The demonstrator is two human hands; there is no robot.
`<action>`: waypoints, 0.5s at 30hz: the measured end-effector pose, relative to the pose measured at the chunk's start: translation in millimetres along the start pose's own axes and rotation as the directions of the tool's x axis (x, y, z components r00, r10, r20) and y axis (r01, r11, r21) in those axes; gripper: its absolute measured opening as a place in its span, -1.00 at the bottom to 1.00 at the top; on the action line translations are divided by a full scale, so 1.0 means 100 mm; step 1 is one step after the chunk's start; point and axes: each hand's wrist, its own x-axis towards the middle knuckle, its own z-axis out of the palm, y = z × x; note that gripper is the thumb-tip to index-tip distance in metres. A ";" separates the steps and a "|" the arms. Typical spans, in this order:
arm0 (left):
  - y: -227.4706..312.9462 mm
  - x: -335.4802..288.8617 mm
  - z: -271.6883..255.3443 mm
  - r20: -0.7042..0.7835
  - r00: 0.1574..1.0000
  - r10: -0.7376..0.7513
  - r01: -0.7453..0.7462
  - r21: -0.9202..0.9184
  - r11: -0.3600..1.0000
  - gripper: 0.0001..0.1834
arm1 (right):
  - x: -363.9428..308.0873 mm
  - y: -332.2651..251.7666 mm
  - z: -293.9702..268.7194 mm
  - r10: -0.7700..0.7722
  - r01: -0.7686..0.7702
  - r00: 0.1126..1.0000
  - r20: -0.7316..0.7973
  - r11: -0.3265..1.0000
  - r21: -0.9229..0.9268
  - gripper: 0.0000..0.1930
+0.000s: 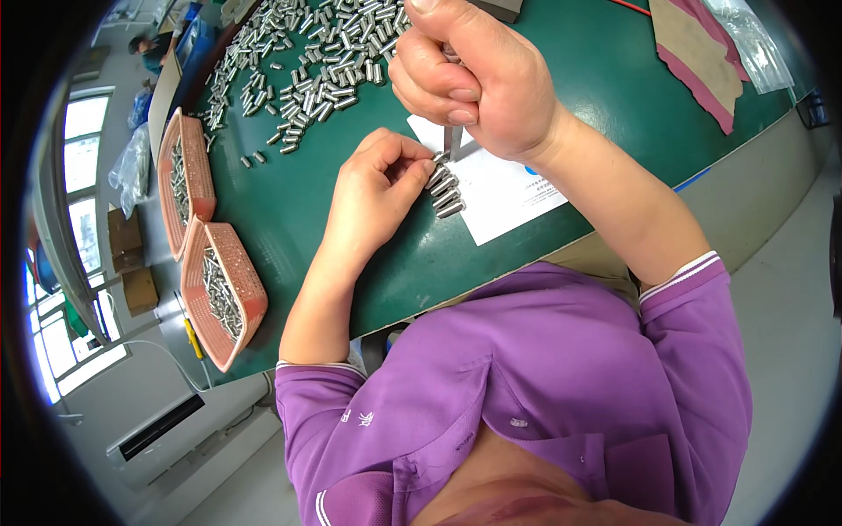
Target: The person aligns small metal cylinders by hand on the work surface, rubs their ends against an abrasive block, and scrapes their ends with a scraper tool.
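Observation:
A short row of small steel cylindrical pins (pixel 448 198) lies side by side on the green table, by the left edge of a white printed sheet (pixel 511 203). At the row's far end, my left hand (pixel 373 188) pinches a pin between thumb and forefinger, its tip mostly covered by the fingers. Above and slightly right of it, my right hand (pixel 482 79) is closed in a fist round a slim upright metal tool (pixel 452 142). Only the tool's lower shaft shows, reaching down to the pins beside my left fingertips; its grip is hidden in the fist.
A large heap of loose steel pins (pixel 329 53) spreads over the far left of the table (pixel 307 228). Two pink plastic baskets (pixel 250 294) holding metal pieces line the left edge. Pink-edged brown sheeting (pixel 702 61) and a clear plastic bag (pixel 750 44) lie far right. Another person (pixel 153 51) is in the background.

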 end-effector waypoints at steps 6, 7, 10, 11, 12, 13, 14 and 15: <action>0.02 -0.01 0.01 -0.012 1.000 0.020 -0.020 0.032 0.999 -0.93 | -0.03 0.04 0.00 -0.016 0.016 0.999 -0.030 1.000 -0.018 -0.41; 0.02 -0.01 0.01 -0.014 1.000 0.019 -0.019 0.032 0.999 -0.93 | -0.03 0.04 0.01 -0.012 0.012 0.999 -0.041 1.000 -0.010 -0.40; -0.01 -0.01 0.01 -0.019 1.000 0.021 -0.021 0.029 0.999 -0.93 | -0.01 0.05 0.00 -0.046 0.045 0.998 -0.052 0.999 -0.020 -0.41; 0.00 0.00 0.01 -0.015 1.000 0.013 -0.012 0.025 1.000 -0.93 | 0.00 0.09 -0.04 -0.042 0.041 0.998 -0.050 0.999 -0.020 -0.41; 0.00 0.00 0.01 -0.011 1.000 0.006 -0.006 0.019 1.000 -0.93 | 0.02 0.12 -0.09 -0.025 0.023 0.999 0.024 0.997 0.079 -0.39; 0.01 0.01 0.01 -0.012 1.000 0.006 -0.006 0.014 1.000 -0.93 | 0.04 0.14 -0.12 -0.015 -0.003 0.995 0.100 0.984 0.176 -0.36; 0.01 0.03 0.00 -0.006 1.000 0.017 -0.017 0.015 1.000 -0.93 | 0.03 0.15 -0.12 -0.011 -0.006 0.995 0.100 0.985 0.172 -0.36; 0.01 0.01 -0.01 -0.003 1.000 0.021 -0.021 0.016 1.000 -0.93 | 0.03 0.10 -0.03 -0.027 0.026 0.999 0.021 0.997 0.070 -0.38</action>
